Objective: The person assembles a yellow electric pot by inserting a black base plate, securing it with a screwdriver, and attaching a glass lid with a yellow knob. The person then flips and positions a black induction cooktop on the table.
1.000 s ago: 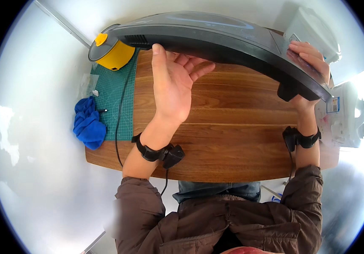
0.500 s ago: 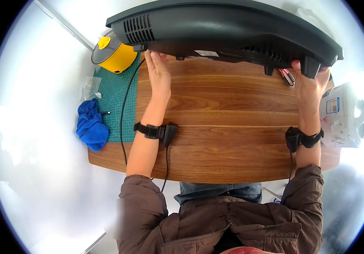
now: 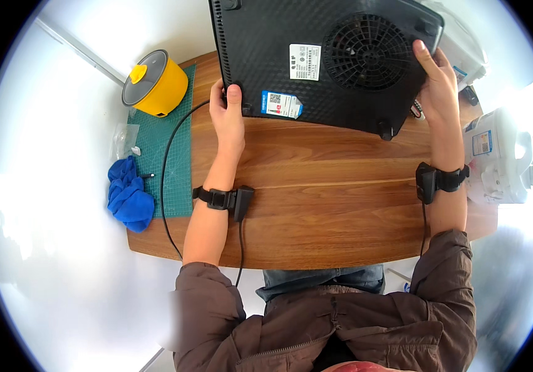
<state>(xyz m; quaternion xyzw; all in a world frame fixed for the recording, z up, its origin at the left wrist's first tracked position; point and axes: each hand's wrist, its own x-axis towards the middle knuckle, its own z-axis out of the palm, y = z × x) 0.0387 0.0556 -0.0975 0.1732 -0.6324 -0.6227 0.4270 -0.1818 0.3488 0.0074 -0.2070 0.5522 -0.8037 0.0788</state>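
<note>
A black induction cooker [image 3: 266, 56] is held up over the far part of the table, its underside turned toward me. That underside carries a round fan grille [image 3: 367, 52], a white label [image 3: 305, 62], a blue-and-white sticker [image 3: 282, 105] and short feet. My left hand [image 3: 227, 118] grips its lower left corner, thumb on the underside. On the right side, my right hand [image 3: 439, 84] holds the edge with the thumb near the grille. The fingers behind the cooker are partly hidden. A black cable [image 3: 166, 161] runs from near my left hand down over the table edge.
A yellow pot [image 3: 166, 85] with a grey lid stands at the far left on a green cutting mat [image 3: 161, 146]. Beside the mat lie a blue cloth [image 3: 128, 195] and a clear plastic bag [image 3: 124, 141]. A white container [image 3: 496, 158] stands at the right of the wooden table [image 3: 316, 211].
The cooker has tipped so that its underside, earlier seen edge-on, now faces me. Both thumbs now lie over its underside, and the cable has shifted left.
</note>
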